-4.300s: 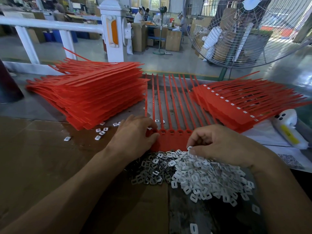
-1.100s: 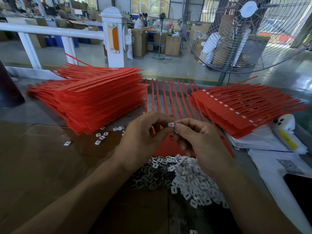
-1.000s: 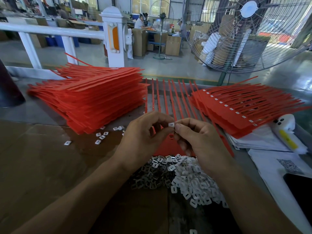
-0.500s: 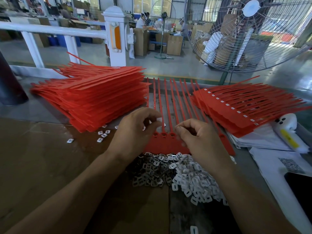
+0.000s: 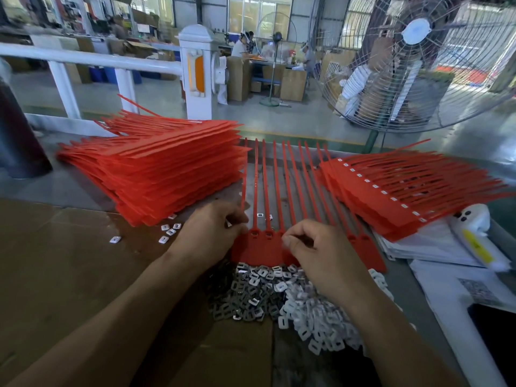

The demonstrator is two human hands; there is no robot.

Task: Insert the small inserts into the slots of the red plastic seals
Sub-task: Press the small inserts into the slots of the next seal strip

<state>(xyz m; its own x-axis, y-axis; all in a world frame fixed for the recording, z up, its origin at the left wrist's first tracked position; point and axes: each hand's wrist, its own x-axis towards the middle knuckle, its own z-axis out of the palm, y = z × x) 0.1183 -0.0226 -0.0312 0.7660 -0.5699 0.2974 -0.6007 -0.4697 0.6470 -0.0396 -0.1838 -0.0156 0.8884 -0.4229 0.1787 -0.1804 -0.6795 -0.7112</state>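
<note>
A strip of joined red plastic seals (image 5: 262, 248) lies flat in front of me, its long tails pointing away. My left hand (image 5: 212, 233) is at the strip's left end, fingertips curled and pinching a small white insert (image 5: 229, 224) down by the leftmost slot. My right hand (image 5: 315, 252) rests on the middle of the strip with fingers curled; nothing shows between them. The two slots just right of my left hand look empty. A heap of loose white and grey inserts (image 5: 279, 297) lies right below the strip, partly under my right wrist.
A tall stack of red seals (image 5: 167, 174) sits at the left. A second stack (image 5: 405, 191) with white inserts fitted lies at the right on papers (image 5: 435, 247). A few stray inserts (image 5: 167, 233) lie on the cardboard. A white and yellow tool (image 5: 474, 238) is at the far right; a standing fan (image 5: 413, 65) is behind.
Both hands pinched one insert together above the strip. They have since parted and dropped onto it: the left carried the insert to the strip's left end, the right settled on the middle.
</note>
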